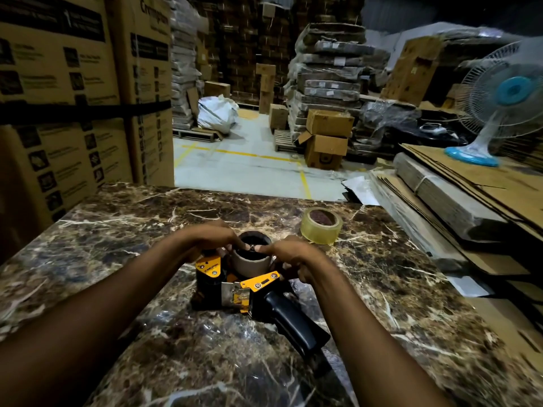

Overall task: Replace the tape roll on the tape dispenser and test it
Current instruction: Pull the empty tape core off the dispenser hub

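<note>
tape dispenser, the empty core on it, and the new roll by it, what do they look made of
Tape dispenser: seemingly yellow-painted metal plates with screws, a bare shiny steel blade plate, and a matte black grip, likely plastic. Empty core: dull grey-brown tube, looks like cardboard. New roll: glossy, see-through yellowish film, probably clear plastic packing tape. Table: brown veined, polished stone look, maybe marble or laminate.

head view | worn on head | faces forward and down | close over brown marble-patterned counter (147, 289) | warehouse floor far
</note>
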Action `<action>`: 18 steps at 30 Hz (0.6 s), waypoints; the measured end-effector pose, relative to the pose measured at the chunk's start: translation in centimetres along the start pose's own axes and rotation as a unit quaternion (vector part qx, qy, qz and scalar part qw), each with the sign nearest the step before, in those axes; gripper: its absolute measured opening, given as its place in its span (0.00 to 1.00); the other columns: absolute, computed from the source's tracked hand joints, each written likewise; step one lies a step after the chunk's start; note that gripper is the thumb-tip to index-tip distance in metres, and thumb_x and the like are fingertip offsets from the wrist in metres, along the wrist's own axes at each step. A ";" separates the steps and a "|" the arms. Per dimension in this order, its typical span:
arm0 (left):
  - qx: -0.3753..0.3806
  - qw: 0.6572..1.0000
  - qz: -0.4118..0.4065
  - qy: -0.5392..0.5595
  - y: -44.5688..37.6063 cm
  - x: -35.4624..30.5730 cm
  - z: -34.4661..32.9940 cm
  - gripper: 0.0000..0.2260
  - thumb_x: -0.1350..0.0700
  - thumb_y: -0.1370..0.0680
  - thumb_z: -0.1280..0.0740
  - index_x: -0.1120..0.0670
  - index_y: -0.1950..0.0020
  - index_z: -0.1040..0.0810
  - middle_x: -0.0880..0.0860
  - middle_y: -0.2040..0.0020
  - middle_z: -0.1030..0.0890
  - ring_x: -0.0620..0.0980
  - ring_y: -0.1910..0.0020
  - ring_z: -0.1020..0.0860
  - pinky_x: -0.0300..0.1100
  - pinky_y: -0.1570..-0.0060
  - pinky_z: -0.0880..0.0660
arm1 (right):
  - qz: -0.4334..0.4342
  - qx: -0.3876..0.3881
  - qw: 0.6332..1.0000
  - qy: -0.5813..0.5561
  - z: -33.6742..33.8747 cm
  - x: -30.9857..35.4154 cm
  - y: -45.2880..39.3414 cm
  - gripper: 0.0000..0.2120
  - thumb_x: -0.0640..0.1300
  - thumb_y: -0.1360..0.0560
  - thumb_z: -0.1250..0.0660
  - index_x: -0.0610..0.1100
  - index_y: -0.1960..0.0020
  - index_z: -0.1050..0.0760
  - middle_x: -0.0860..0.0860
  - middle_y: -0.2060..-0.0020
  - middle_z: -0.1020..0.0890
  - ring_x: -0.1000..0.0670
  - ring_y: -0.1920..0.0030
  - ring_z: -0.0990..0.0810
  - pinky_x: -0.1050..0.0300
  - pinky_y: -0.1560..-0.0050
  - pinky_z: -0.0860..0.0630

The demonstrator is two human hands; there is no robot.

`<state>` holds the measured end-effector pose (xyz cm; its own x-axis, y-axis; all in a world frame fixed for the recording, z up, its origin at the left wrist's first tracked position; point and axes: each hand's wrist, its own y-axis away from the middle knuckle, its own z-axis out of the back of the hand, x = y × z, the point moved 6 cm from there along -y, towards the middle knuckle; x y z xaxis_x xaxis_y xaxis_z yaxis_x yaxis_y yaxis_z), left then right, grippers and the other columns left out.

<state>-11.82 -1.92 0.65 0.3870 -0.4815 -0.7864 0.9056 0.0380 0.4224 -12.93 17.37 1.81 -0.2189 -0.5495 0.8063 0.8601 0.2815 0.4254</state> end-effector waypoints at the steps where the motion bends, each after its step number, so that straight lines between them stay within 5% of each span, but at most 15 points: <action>1: -0.005 1.000 -0.004 0.002 -0.1 0.0 0.1 0.10 0.55 0.23 0.24 0.61 0.51 0.18 0.58 0.58 0.19 0.54 0.62 0.21 0.45 0.65 0.26 | 0.000 -0.004 1.000 0.001 0.0 0.1 0.0 0.18 0.47 0.23 0.26 0.37 0.40 0.23 0.46 0.64 0.24 0.52 0.74 0.27 0.66 0.81 0.32; 3: -0.009 1.000 -0.018 -0.012 0.0 -0.4 0.1 0.09 0.56 0.23 0.24 0.62 0.50 0.17 0.60 0.53 0.17 0.55 0.60 0.18 0.45 0.63 0.23 | 0.000 -0.005 1.000 0.000 -0.2 0.3 0.0 0.13 0.46 0.22 0.27 0.38 0.45 0.23 0.47 0.67 0.26 0.52 0.76 0.28 0.68 0.82 0.35; 8: -0.036 0.998 -0.040 -0.032 0.3 -1.5 0.2 0.06 0.61 0.20 0.27 0.59 0.55 0.20 0.55 0.61 0.20 0.41 0.79 0.21 0.31 0.82 0.31 | 0.009 -0.017 1.000 -0.009 -0.2 0.6 -0.2 0.17 0.44 0.23 0.27 0.35 0.39 0.23 0.46 0.67 0.23 0.53 0.78 0.25 0.67 0.81 0.32; 15: -0.042 0.998 -0.046 -0.024 -0.2 -0.9 0.1 0.16 0.61 0.23 0.24 0.67 0.38 0.19 0.66 0.41 0.17 0.52 0.61 0.19 0.34 0.75 0.24 | 0.009 -0.030 0.999 -0.021 -0.9 0.0 -1.3 0.26 0.46 0.27 0.24 0.36 0.34 0.26 0.44 0.60 0.21 0.50 0.70 0.23 0.64 0.77 0.29; 18: -0.052 0.997 -0.047 -0.014 0.5 -1.0 -0.2 0.13 0.63 0.22 0.26 0.65 0.38 0.18 0.65 0.41 0.17 0.51 0.60 0.21 0.33 0.78 0.25 | 0.015 -0.029 0.999 -0.031 -0.9 0.1 -1.0 0.26 0.45 0.28 0.24 0.36 0.34 0.26 0.45 0.62 0.21 0.50 0.71 0.23 0.65 0.78 0.30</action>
<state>-11.68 -1.26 1.58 0.2953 -0.5116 -0.8069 0.9515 0.0815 0.2966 -13.42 16.33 1.06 -0.2184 -0.4912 0.8432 0.8916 0.2507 0.3770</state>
